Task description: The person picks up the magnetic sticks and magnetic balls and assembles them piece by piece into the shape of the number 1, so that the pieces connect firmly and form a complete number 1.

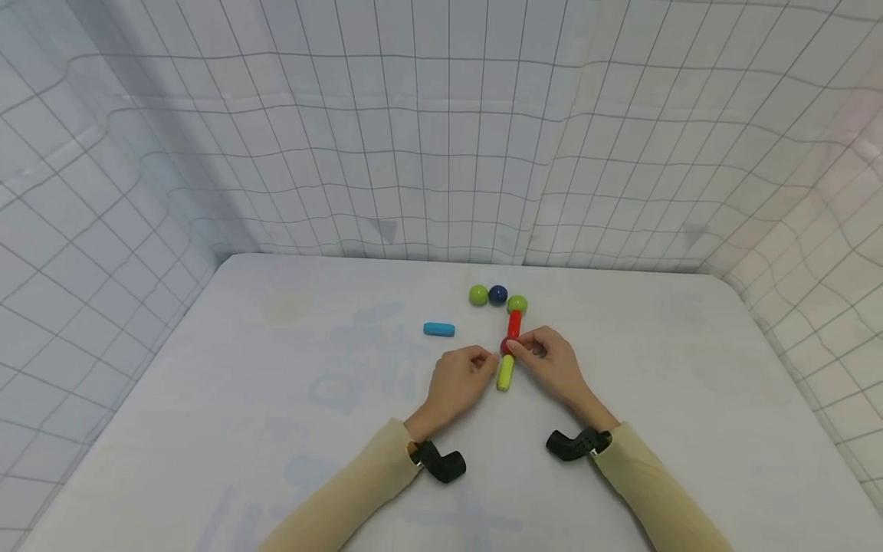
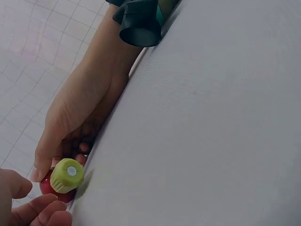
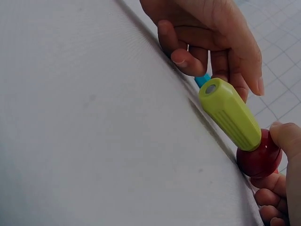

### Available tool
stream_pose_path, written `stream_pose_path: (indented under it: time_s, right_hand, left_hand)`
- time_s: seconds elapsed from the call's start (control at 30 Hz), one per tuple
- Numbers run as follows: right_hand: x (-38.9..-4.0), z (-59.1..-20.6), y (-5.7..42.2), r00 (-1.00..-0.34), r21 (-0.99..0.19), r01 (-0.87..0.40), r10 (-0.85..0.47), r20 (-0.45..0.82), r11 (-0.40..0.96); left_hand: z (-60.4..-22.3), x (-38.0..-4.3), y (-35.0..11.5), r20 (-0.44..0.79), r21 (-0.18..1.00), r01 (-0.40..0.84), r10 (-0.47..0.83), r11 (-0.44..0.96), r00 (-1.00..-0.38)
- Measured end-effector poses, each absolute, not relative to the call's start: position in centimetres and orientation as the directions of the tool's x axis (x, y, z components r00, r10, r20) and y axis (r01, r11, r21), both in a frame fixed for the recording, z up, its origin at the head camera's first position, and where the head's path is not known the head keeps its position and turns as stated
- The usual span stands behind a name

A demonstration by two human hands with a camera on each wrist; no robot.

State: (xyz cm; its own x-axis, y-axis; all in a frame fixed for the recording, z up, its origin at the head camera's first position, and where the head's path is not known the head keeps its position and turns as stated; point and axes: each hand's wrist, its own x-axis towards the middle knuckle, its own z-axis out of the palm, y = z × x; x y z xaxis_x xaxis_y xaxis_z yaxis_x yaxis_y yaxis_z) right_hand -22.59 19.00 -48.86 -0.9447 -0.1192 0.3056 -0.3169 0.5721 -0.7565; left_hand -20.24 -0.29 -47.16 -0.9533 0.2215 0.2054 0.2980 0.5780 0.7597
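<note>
My right hand [image 1: 554,364] pinches a dark red ball [image 3: 258,160] between thumb and fingers. A yellow-green ribbed rod [image 3: 233,115] joins the ball on the near side, its end face showing a grey metallic disc. On the far side a red rod [image 1: 514,323] runs from the ball up to a green ball [image 1: 517,304], all in one line. Just left of the yellow-green rod is my left hand [image 1: 458,377], fingers loosely bent and holding nothing. In the right wrist view its thumb stands apart from the fingers.
Beyond my left hand lies a blue rod [image 1: 439,330] on the white table [image 1: 310,429]. A dark blue ball [image 1: 498,295] and another green ball [image 1: 478,295] sit in a row beside the joined one. Grid-patterned white curtains [image 1: 441,153] hang around the table's back and sides.
</note>
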Motion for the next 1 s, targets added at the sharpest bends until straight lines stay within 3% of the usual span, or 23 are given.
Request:
stream_pose_path:
  time_s: [0.27,0.43,0.63,1.0]
  right_hand:
    - [-22.5,-48.7,18.9,-0.944,-0.757,-0.317,-0.119,0.306,0.572]
    - [-22.5,-48.6,18.9,-0.945,-0.766,-0.317,-0.116,0.307,0.559]
    - [-22.5,-48.7,18.9,-0.948,-0.760,-0.310,-0.122,0.295,0.572]
    - [-22.6,-48.9,18.9,-0.947,-0.759,-0.312,-0.119,0.300,0.571]
  left_hand:
    - [-46.1,-21.6,-1.1,0.207,0.813,0.313,0.260,0.490,-0.943]
    - [-45.0,-23.4,-1.3,0.275,0.791,0.369,0.255,0.488,-0.927]
    - [-44.2,-26.0,-1.4,0.368,0.706,0.425,0.220,0.566,-0.903]
    - [-44.0,-29.5,-0.8,0.303,0.494,0.403,0.282,0.771,-0.910]
